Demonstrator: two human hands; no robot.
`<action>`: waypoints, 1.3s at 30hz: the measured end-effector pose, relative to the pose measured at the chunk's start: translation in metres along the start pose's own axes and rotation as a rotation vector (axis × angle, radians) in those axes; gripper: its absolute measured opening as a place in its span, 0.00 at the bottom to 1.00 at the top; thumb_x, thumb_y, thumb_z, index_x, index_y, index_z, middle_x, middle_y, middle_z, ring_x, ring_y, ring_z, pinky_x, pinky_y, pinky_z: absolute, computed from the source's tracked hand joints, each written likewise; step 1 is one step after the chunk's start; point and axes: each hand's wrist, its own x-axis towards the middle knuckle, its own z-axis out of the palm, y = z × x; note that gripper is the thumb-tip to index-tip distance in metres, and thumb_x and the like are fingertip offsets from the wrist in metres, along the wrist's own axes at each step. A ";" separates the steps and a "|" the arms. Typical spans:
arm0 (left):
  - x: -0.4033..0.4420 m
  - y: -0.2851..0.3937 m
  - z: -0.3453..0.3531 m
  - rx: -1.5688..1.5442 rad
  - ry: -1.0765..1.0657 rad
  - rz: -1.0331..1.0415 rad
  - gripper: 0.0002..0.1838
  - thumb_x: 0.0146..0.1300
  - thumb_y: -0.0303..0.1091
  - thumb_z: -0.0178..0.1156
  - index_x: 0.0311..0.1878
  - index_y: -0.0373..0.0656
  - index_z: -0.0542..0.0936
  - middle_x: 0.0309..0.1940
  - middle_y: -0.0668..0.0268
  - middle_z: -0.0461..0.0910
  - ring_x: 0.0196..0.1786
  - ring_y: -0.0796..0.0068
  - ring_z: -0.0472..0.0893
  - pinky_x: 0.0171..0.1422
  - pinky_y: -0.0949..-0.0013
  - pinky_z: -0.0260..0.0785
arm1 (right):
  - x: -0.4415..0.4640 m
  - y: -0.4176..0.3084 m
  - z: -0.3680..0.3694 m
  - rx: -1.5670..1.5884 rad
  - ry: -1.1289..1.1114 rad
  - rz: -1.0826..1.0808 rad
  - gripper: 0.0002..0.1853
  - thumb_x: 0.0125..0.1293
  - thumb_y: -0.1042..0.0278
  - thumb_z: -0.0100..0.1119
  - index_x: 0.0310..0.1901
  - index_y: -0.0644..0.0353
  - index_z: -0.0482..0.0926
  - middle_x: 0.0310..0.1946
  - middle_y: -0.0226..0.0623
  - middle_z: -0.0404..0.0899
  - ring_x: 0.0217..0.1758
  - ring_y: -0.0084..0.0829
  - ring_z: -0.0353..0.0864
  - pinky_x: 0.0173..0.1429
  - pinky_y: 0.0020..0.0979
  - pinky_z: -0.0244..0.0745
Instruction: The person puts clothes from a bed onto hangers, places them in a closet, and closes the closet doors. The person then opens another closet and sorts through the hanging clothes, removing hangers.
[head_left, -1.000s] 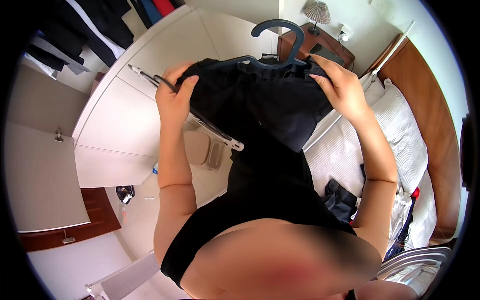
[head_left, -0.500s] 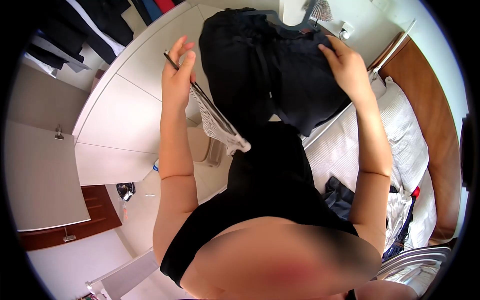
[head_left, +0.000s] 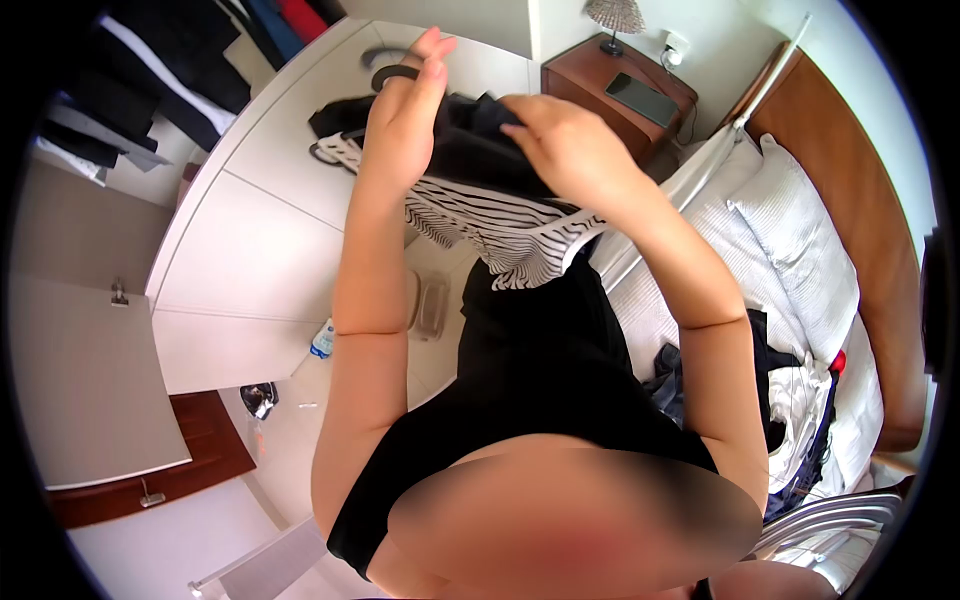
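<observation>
Black garment (head_left: 480,155) drawn left, beside the striped garment (head_left: 535,245)

Half a second ago the black garment hung farther right; now both garments gather between the hands, the striped one spread wider and nearer. The right hand (head_left: 575,150) pinches the black garment's edge. The left hand (head_left: 403,125) raises its fingers by the hanger hooks (head_left: 392,72); I cannot tell whether it grips. Far right, the wooden nightstand (head_left: 575,80), bearing a phone (head_left: 641,99), shows more fully; the pillow-topped bed (head_left: 765,285) stands right.
</observation>
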 end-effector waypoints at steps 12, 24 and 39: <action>-0.011 -0.012 0.030 -0.864 -0.089 -0.140 0.35 0.71 0.41 0.45 0.73 0.26 0.51 0.21 0.73 0.63 0.24 0.84 0.58 0.35 0.76 0.56 | -0.060 0.021 -0.027 0.303 -0.047 -0.066 0.24 0.65 0.68 0.59 0.62 0.63 0.71 0.49 0.48 0.76 0.52 0.49 0.75 0.57 0.40 0.71; -0.026 0.000 0.082 -0.450 0.184 0.099 0.18 0.77 0.46 0.40 0.40 0.40 0.70 0.15 0.76 0.48 0.21 0.83 0.48 0.33 0.70 0.47 | -0.558 0.125 -0.119 -0.698 0.483 1.693 0.44 0.49 0.66 0.69 0.69 0.59 0.58 0.65 0.53 0.63 0.67 0.51 0.65 0.66 0.48 0.66; -0.019 0.014 0.149 -0.454 0.107 -0.024 0.16 0.77 0.41 0.42 0.36 0.40 0.70 0.13 0.76 0.50 0.18 0.84 0.50 0.34 0.73 0.50 | -0.683 0.087 -0.204 -0.818 -0.004 1.966 0.17 0.62 0.60 0.46 0.45 0.63 0.76 0.38 0.49 0.84 0.45 0.47 0.84 0.50 0.46 0.77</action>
